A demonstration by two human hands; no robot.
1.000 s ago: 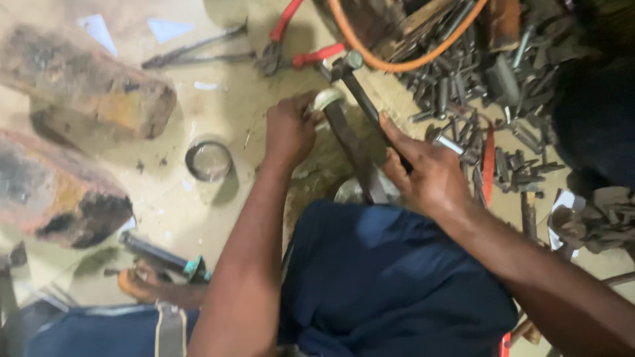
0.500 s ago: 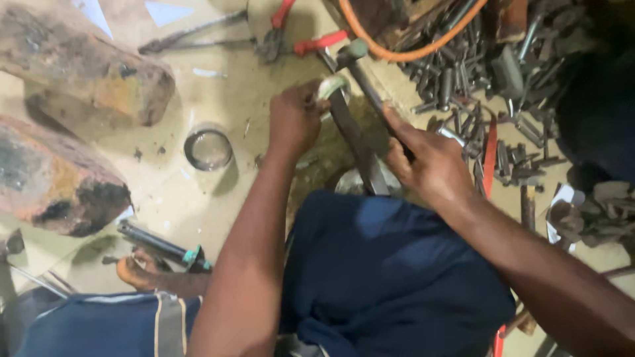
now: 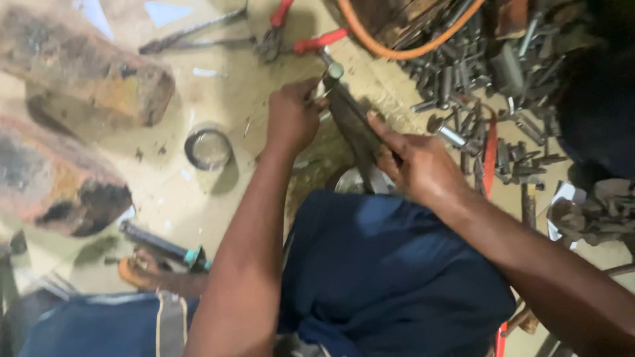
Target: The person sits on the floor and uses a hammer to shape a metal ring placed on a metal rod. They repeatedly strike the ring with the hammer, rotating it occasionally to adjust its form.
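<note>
the right hand (image 3: 420,165) is clamped round the dark handle of a hammer (image 3: 350,116), whose small head sits up near the left hand (image 3: 291,119). the left hand is curled shut, pinching a small pale metal piece (image 3: 319,92) just beside the hammer head; what exactly the piece is cannot be told. both hover over the sandy floor (image 3: 218,79), above the person's blue-clad knee. judging from this, the work looks mid-way: piece held in place and hammer gripped, nothing visibly finished. a metal ring (image 3: 208,149) lies apart to the left, red-handled pliers (image 3: 284,33) above, and a heap of bolts (image 3: 476,73) on the right.
</note>
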